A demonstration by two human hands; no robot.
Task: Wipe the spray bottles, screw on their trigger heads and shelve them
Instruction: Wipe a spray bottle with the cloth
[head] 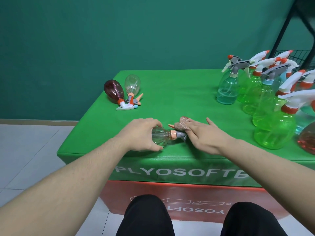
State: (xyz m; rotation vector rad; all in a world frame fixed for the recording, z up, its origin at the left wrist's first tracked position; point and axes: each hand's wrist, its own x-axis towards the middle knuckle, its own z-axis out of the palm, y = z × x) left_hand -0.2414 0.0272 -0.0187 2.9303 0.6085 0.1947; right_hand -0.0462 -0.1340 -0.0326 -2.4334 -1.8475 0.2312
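Observation:
A clear spray bottle with a peach collar and grey trigger head lies on its side near the front edge of the green table. My left hand grips its body from above. My right hand lies over the trigger end, fingers extended, with a brownish cloth under the fingertips. At the back left lie a dark red bottle and a clear bottle, both with trigger heads on.
Several upright bottles with trigger heads stand at the right: a teal one, green ones and a red one at the edge. A black wire shelf rises behind them. My knees are below the table front.

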